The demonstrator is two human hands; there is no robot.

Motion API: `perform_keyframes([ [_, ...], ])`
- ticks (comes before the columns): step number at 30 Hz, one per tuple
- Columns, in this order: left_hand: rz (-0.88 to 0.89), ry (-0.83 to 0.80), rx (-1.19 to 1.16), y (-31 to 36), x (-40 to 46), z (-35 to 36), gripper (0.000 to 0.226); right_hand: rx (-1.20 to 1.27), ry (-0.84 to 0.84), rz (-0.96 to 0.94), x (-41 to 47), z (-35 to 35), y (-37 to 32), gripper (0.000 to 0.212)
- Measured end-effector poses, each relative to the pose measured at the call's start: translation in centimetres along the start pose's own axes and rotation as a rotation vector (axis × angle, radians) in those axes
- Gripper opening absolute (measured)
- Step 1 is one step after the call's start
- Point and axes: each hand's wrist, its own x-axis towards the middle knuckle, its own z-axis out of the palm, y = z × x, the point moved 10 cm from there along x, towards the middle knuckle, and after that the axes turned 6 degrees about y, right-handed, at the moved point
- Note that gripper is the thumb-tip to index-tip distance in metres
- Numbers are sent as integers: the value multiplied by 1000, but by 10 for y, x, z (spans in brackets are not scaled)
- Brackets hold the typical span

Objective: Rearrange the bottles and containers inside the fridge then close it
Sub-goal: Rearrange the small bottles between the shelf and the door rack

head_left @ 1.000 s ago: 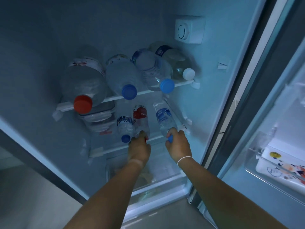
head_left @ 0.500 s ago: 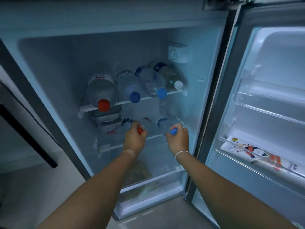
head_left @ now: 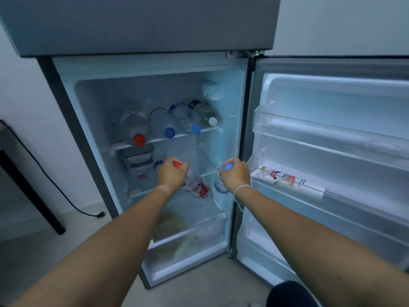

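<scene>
Upper shelf packed with bottles; middle shelf right side free.

The fridge stands open. The left hand grips a red-capped bottle by its neck, the right hand a blue-capped bottle — both out in front of the middle shelf. Four large bottles lie on the upper shelf, caps outward.

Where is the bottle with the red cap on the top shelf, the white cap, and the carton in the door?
Red-capped bottle point(head_left: 139, 140), head view, on its red cap.
White cap point(head_left: 212, 121), head view, cap's middle.
Carton point(head_left: 285, 178), head view, its printed side.
</scene>
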Motion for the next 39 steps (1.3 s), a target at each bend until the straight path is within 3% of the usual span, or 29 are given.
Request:
perform_keyframes([
  [7, 19, -30, -5, 17, -45, -2, 26, -170, -100, -206, -47, -30, -16, 17],
  [18, 12, -144, 0, 21, -100, 27, 22, -364, -153, -272, -91, -72, 11, 20],
  [39, -65, -365, 2, -24, -123, 185, 19, -359, -88, 62, -35, -110, 162, 22],
])
